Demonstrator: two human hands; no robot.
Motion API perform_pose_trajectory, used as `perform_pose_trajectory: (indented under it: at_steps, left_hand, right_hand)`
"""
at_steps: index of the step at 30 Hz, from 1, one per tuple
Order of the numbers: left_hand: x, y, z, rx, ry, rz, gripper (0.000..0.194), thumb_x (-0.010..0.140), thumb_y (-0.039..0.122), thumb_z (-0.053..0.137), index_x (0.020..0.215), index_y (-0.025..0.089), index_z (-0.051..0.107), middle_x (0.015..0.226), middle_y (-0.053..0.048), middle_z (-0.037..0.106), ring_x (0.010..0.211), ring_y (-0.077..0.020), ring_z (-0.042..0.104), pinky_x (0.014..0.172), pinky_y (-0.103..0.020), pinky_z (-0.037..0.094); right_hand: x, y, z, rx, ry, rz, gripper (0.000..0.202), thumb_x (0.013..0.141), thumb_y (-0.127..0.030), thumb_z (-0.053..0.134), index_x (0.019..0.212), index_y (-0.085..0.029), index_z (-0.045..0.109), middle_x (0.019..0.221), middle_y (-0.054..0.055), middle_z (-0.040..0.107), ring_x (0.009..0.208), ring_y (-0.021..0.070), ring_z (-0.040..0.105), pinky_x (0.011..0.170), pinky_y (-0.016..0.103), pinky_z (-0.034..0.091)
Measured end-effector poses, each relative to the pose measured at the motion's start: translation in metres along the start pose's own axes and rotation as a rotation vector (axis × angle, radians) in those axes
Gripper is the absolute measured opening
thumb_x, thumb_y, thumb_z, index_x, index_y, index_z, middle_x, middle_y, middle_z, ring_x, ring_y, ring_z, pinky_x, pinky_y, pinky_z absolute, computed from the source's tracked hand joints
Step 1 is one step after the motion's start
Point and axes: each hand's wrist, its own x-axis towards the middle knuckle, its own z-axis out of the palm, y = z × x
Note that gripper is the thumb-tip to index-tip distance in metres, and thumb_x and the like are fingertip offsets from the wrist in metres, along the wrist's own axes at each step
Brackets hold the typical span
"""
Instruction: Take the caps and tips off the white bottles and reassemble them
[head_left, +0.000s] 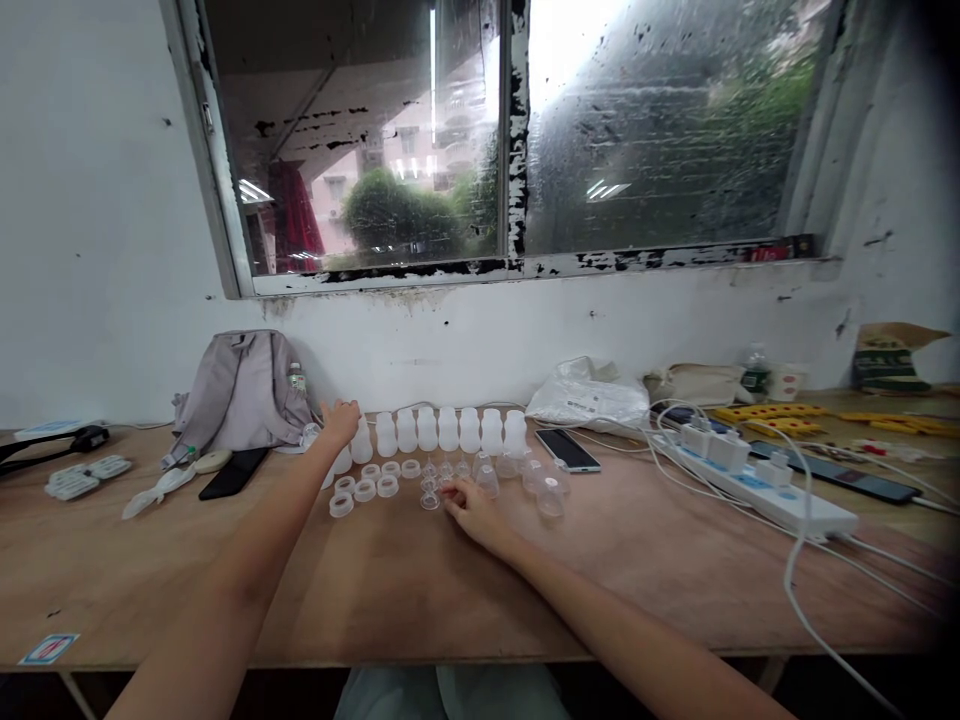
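Standing bottles (448,430): 12 o'clock row, apparently for easy access.
Left hand (341,422): 11 o'clock, row's end; grip unclear.
Right hand (474,512): 12 o'clock, half-curled beside clear teats (429,500); grip unclear.

Bright glare across window (660,130), darkened right corners

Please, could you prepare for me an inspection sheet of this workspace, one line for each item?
Surface: brown table, sticker near the front edge.
Work pieces: white bottles stand in a row; rings, small clear pieces and clear domed pieces before them.
Clutter: backpack, white plastic bag.
Hands: left hand by the row's left end, right hand beside small clear pieces; grips unclear.
Cables: white cables around the power strip.
Surroundings: wall; window, frame paint patchy.
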Motion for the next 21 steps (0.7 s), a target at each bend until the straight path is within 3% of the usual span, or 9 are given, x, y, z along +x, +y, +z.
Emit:
perform_pose_trajectory:
  at_steps: [3, 5, 8, 11, 14, 18, 21]
  left_hand:
    - [0.000, 0.001, -0.001, 0.010, 0.022, 0.005, 0.024, 0.083, 0.013, 0.035, 0.096, 0.011, 0.056, 0.097, -0.018, 0.062, 0.101, -0.0304, 0.048, 0.088, -0.056, 0.022]
    - [-0.002, 0.003, -0.004, 0.017, 0.061, -0.003, 0.028, 0.084, 0.016, 0.036, 0.107, 0.012, 0.051, 0.111, -0.019, 0.055, 0.106, -0.0312, 0.044, 0.089, -0.056, 0.022]
    - [-0.011, 0.013, -0.009, -0.015, 0.234, -0.001, 0.037, 0.085, 0.022, 0.037, 0.121, 0.015, 0.040, 0.127, -0.018, 0.041, 0.112, -0.0300, 0.038, 0.090, -0.050, 0.025]
    - [-0.033, 0.030, -0.008, -0.103, 0.359, 0.047, 0.031, 0.086, 0.027, 0.035, 0.111, 0.015, 0.048, 0.113, -0.014, 0.051, 0.102, -0.0254, 0.046, 0.085, -0.039, 0.032]
    - [-0.067, 0.049, 0.005, -0.125, 0.336, 0.094, 0.028, 0.084, 0.034, 0.037, 0.092, 0.015, 0.057, 0.097, -0.012, 0.056, 0.097, -0.0256, 0.047, 0.083, -0.038, 0.033]
    - [-0.105, 0.065, 0.029, -0.064, 0.326, 0.121, 0.035, 0.080, 0.042, 0.042, 0.094, 0.014, 0.056, 0.098, -0.013, 0.056, 0.099, -0.0286, 0.045, 0.085, -0.042, 0.031]
    - [-0.115, 0.068, 0.040, -0.040, 0.296, 0.189, 0.037, 0.079, 0.044, 0.044, 0.095, 0.014, 0.057, 0.100, -0.014, 0.055, 0.099, -0.0292, 0.045, 0.085, -0.043, 0.030]
  right_hand:
    - [-0.001, -0.002, 0.000, -0.015, -0.004, -0.004, 0.020, 0.071, -0.008, 0.049, 0.083, -0.018, 0.061, 0.081, 0.004, 0.061, 0.072, 0.0150, 0.056, 0.069, 0.028, 0.045]
    - [-0.001, -0.003, -0.001, -0.022, -0.005, -0.004, 0.020, 0.071, -0.008, 0.049, 0.084, -0.018, 0.061, 0.082, 0.005, 0.061, 0.072, 0.0151, 0.057, 0.069, 0.028, 0.045]
    - [0.000, -0.003, -0.001, -0.034, -0.012, -0.001, 0.021, 0.071, -0.007, 0.049, 0.083, -0.018, 0.061, 0.082, 0.005, 0.061, 0.073, 0.0156, 0.057, 0.069, 0.029, 0.045]
    - [0.000, -0.003, 0.000, -0.051, -0.022, -0.016, 0.020, 0.072, -0.008, 0.048, 0.083, -0.018, 0.061, 0.082, 0.005, 0.061, 0.074, 0.0161, 0.057, 0.071, 0.029, 0.045]
    - [-0.001, -0.004, 0.000, -0.091, -0.042, -0.043, 0.019, 0.073, -0.009, 0.047, 0.084, -0.017, 0.061, 0.085, 0.006, 0.059, 0.076, 0.0159, 0.056, 0.074, 0.029, 0.045]
    - [-0.003, -0.005, 0.000, -0.189, -0.104, -0.091, 0.026, 0.074, -0.012, 0.048, 0.097, -0.016, 0.059, 0.096, 0.009, 0.055, 0.087, 0.0174, 0.054, 0.080, 0.030, 0.043]
    - [-0.005, -0.003, 0.004, -0.285, -0.153, -0.124, 0.034, 0.075, -0.017, 0.050, 0.110, -0.016, 0.054, 0.102, 0.011, 0.052, 0.097, 0.0207, 0.050, 0.086, 0.034, 0.039]
